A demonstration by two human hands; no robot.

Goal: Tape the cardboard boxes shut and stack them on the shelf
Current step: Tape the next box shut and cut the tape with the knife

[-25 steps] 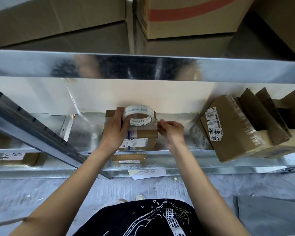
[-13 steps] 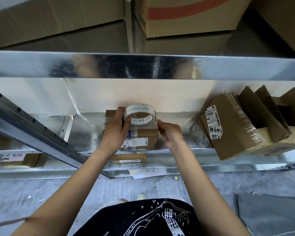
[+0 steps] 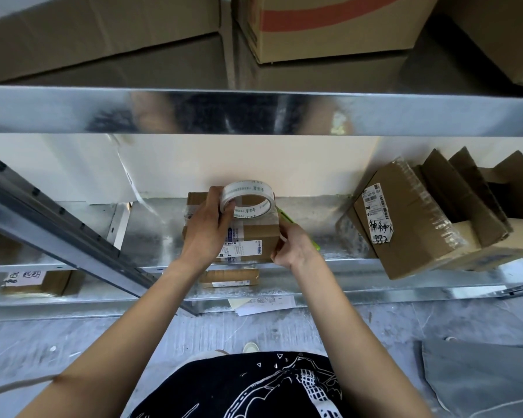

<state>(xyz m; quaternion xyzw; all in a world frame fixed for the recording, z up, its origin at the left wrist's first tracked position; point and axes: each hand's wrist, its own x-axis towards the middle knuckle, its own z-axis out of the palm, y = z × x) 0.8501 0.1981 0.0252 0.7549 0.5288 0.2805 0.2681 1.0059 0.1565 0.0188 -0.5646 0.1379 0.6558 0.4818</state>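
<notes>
A small brown cardboard box [image 3: 255, 232] with a white label stands on the metal shelf [image 3: 338, 267], straight ahead. My left hand [image 3: 207, 233] grips a roll of clear printed tape [image 3: 248, 197] on top of the box. A strip of tape runs from the roll over the box's right top edge. My right hand [image 3: 295, 247] is at the box's right side, fingers curled, pinching the tape's end against it. A thin green object [image 3: 284, 215] shows beside that hand; what it is I cannot tell.
A taped box with a handwritten label [image 3: 405, 224] leans at the right, open-flapped boxes [image 3: 471, 194] behind it. The upper shelf beam [image 3: 254, 111] hangs just above, carrying big cartons. A slanted metal rail [image 3: 58, 224] crosses the left. Small boxes [image 3: 230, 277] sit on the lower shelf.
My right hand has moved down from the box's top right corner to its right side, drawing the tape over the edge. The left hand keeps the roll in place.
</notes>
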